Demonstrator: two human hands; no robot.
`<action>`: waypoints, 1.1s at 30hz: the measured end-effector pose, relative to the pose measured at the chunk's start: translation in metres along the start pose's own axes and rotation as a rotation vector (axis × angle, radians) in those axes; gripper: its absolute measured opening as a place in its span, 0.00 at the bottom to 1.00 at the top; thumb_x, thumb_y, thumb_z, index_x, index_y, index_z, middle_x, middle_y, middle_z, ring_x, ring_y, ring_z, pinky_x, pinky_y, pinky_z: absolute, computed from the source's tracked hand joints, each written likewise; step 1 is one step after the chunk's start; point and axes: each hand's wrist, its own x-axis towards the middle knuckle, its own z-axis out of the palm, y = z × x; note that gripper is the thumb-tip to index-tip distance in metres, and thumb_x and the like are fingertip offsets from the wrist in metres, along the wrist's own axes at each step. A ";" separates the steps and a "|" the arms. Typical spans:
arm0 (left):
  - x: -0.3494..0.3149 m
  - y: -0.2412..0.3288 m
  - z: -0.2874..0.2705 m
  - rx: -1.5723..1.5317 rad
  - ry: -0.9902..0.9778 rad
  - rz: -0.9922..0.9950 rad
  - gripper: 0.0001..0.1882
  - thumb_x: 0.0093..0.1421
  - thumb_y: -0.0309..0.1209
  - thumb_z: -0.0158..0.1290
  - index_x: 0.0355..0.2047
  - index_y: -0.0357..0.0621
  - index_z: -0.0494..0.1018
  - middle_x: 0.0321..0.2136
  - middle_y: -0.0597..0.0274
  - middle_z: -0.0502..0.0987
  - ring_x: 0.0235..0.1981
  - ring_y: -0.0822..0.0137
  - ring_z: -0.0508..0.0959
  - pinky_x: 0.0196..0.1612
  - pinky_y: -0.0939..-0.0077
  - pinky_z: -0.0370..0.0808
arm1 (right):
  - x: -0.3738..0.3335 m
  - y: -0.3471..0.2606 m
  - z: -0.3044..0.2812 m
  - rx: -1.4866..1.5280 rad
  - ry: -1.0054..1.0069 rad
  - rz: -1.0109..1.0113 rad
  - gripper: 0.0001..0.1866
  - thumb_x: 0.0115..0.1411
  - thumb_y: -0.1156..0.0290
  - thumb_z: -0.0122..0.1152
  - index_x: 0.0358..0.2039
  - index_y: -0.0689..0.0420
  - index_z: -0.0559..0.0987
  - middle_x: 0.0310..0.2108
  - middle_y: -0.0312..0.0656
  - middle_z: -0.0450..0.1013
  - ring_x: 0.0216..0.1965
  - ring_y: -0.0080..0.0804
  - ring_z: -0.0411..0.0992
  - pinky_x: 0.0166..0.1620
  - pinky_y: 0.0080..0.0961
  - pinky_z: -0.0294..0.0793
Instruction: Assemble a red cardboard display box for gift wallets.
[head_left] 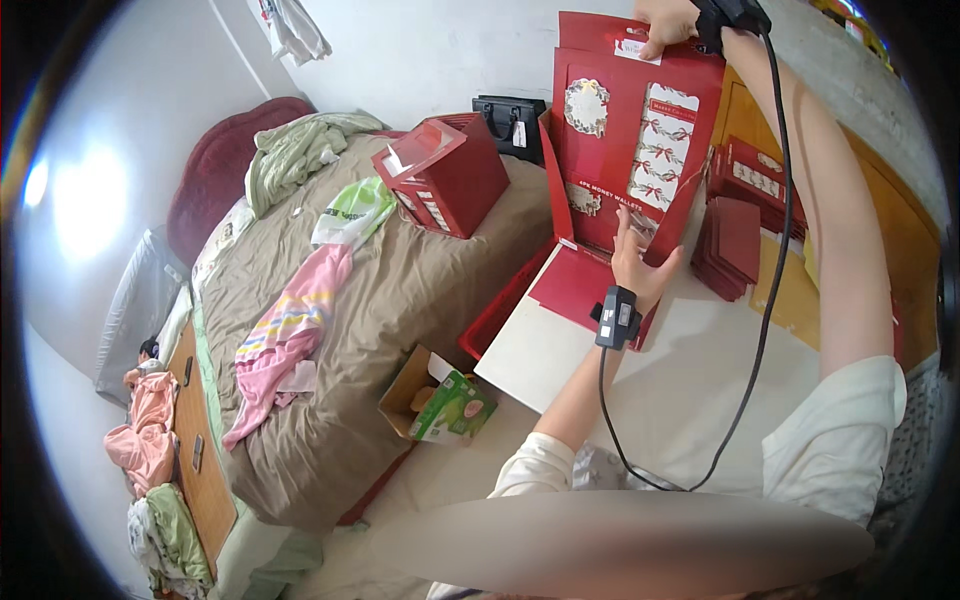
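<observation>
A red cardboard display box (600, 165) stands tall at the far end of the white table (530, 355), with pictures of wreaths and ribboned wallets on its front. Its top edge is pinched by my right hand (668, 22), thumb over the front. Low in front of the box is my left hand (642, 272), open with fingers apart and pointing up. The fingertips overlap the box's lower part, and I cannot tell whether they touch it. A flat red sheet (572, 283) lies before the box, partly under my left hand.
Right of the box are stacked dark red wallets (727, 245) and more red packs (755, 180). A bed (390, 330) on the left bears another red box (455, 180) and clothes. An opened green carton (445, 410) sits beside the table; a black handbag (510, 125) stands behind.
</observation>
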 end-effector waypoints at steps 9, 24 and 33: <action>-0.005 -0.001 0.000 0.021 0.085 0.014 0.30 0.44 0.34 0.65 0.43 0.32 0.65 0.58 0.36 0.55 0.56 0.43 0.64 0.53 0.61 0.66 | -0.001 0.017 0.020 0.102 0.012 -0.077 0.23 0.40 0.56 0.69 0.33 0.58 0.80 0.28 0.47 0.77 0.29 0.37 0.75 0.35 0.33 0.73; 0.007 -0.040 -0.003 0.196 -0.034 0.030 0.25 0.58 0.30 0.47 0.53 0.26 0.59 0.60 0.28 0.48 0.62 0.33 0.48 0.62 0.51 0.51 | -0.004 0.018 0.020 0.040 0.059 -0.055 0.24 0.42 0.54 0.66 0.31 0.62 0.78 0.26 0.47 0.77 0.26 0.37 0.74 0.31 0.33 0.72; 0.004 -0.054 -0.007 0.304 -0.159 0.073 0.20 0.56 0.23 0.43 0.49 0.29 0.61 0.55 0.30 0.57 0.59 0.34 0.54 0.60 0.46 0.54 | -0.023 -0.021 0.032 0.219 0.000 -0.065 0.21 0.46 0.68 0.66 0.39 0.66 0.75 0.31 0.50 0.77 0.31 0.37 0.76 0.35 0.32 0.75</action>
